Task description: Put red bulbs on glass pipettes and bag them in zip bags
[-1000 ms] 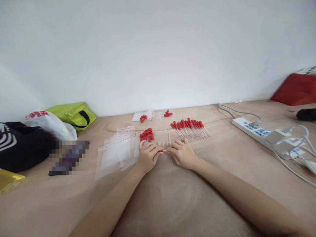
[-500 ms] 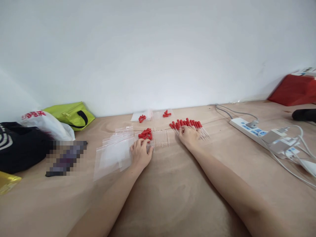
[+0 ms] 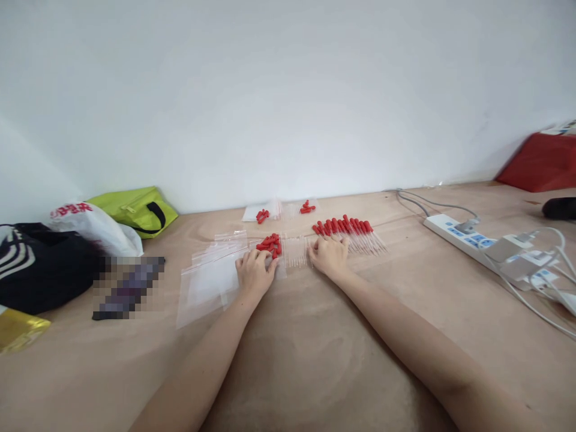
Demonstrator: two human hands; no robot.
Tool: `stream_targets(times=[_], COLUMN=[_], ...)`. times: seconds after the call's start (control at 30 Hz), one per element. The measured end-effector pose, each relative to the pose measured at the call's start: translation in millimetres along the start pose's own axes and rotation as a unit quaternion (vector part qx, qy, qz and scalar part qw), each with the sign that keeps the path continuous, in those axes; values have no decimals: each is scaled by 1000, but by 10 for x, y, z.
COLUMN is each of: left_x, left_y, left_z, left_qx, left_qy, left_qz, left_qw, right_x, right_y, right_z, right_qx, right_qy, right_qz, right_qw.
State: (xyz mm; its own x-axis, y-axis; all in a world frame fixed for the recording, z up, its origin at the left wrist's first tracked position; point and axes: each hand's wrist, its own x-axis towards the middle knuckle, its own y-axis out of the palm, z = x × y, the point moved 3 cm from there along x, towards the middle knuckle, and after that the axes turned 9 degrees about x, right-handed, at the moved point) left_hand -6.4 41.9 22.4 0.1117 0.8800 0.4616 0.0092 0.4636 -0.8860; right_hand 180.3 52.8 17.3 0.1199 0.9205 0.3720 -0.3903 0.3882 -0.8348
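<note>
Fingers bent and spread, my left hand (image 3: pixel 255 274) rests at the near edge of a pile of red rubber bulbs (image 3: pixel 270 243). Its thumb stands apart, and I make out nothing held in it. A row of thin clear dropper tubes (image 3: pixel 294 253) lies between my hands. My right hand (image 3: pixel 329 257) is at the right end of that row, with thumb and fingers apart beside the last tubes. Just beyond and right of it, several droppers with red bulbs (image 3: pixel 355 227) lie side by side, bulbs toward the wall.
Clear zip bags (image 3: pixel 202 282) overlap left of my left hand. Near the wall lie two small groups of bulbs (image 3: pixel 262 215) on bags. A power strip (image 3: pixel 454 233) with chargers and cables is at right; a green bag (image 3: pixel 135 210) and black bag (image 3: pixel 49 270) sit left.
My right hand has moved left and a little nearer, from the bulbed droppers to the tube row. My left hand stays by the bulb pile. The view has shifted slightly.
</note>
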Motion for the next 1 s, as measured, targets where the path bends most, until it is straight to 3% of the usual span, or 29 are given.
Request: stream_targets(times=[0.23, 0.4, 0.5, 0.63, 0.73, 0.87, 1.0], left_x=[-21, -27, -12, -2, -43, -174, -277], left_y=[-15, 1, 22, 8, -65, -200, -219], left_z=[-17, -49, -68, -65, -45, -113, -239], left_qx=[-2, 8, 23, 10, -20, -108, -143], left_qy=[-39, 3, 20, 13, -2, 84, 194], left_qz=[-25, -35, -33, -30, -56, -94, -18], left_qw=[999, 999, 999, 999, 998, 986, 970], right_x=[-9, -41, -95, -243, -389, -533, -549], right_y=[-19, -24, -28, -101, -177, -248, -277], right_z=[43, 60, 36, -76, -225, -404, -448], right_qx=[-54, -68, -60, -18, 36, 132, 178], right_qy=[20, -1, -26, -60, -96, -174, -196], right_qz=[68, 76, 51, -29, -68, -46, -15], right_qw=[996, 995, 997, 998, 992, 975, 964])
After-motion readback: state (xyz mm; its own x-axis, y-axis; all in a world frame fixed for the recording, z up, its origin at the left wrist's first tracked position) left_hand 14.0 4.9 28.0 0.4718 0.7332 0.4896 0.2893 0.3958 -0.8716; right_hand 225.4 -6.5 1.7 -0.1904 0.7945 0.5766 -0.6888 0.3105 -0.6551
